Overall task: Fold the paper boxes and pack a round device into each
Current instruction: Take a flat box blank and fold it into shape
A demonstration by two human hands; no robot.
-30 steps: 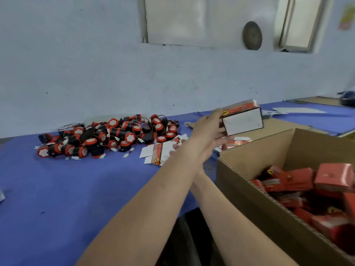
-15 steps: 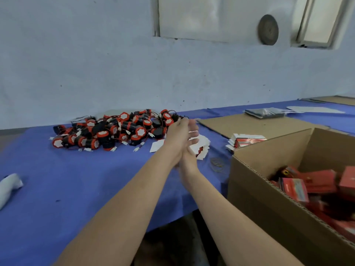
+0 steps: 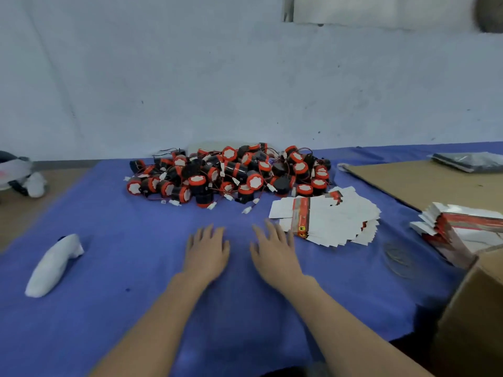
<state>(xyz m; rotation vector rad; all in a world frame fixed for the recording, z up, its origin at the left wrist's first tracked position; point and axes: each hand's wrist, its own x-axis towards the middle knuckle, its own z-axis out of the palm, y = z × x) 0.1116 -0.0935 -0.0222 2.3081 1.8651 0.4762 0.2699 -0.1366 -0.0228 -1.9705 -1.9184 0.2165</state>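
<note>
Both my hands are out flat over the blue worktop [image 3: 122,240] right now, palms down, fingers straight and a bit spread, nothing in either one. Left hand [image 3: 206,251] and right hand [image 3: 275,251] sit side by side near the middle, a small gap between them. Can't tell if they're actually pressing on the cloth or just hovering over it.

The round devices [image 3: 231,172] are all heaped in one big pile at the far edge, up against the wall: black bodies, orange caps, thin wires with white plugs sticking out everywhere. The flat paper boxes [image 3: 326,216] are fanned out in a sloppy stack just right of my right hand, white sides up with one orange strip showing. My fingertips are just beside its left edge, maybe touching, hard to say.

There's a second stack of flats [image 3: 462,229] by the right edge, next to the open cardboard carton [image 3: 468,308] at the near right corner. A brown cardboard sheet [image 3: 424,183] lies behind that. A white lumpy thing [image 3: 54,265] lies toward the left edge.
</note>
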